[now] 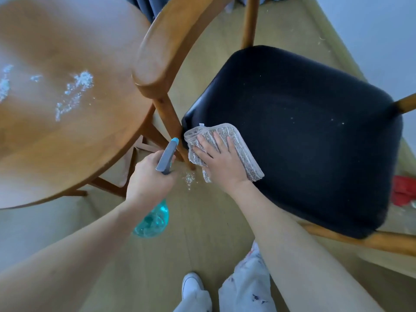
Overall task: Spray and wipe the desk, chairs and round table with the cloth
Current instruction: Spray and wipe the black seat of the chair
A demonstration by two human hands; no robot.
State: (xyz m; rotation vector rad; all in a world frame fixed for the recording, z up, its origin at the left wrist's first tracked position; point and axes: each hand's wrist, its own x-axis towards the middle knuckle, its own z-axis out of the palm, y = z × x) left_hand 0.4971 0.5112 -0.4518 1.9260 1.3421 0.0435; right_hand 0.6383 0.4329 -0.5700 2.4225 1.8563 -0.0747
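A person wipes a chair seat with a cloth and holds a spray bottle in the other hand.

The right hand lies flat on the grey cloth, with its fingers straight and spread, pressing it onto the near left corner of the dark chair seat. The cloth is folded and hangs a little over the seat's edge. The left hand grips the spray bottle around its neck. The grey nozzle points up at the wooden chair leg, and the blue-green bottle hangs below the hand. The round table is on the left, just beside the chair's curved wooden back. White foamy spray sits on the table top. A few white specks lie on the floor between the two hands.
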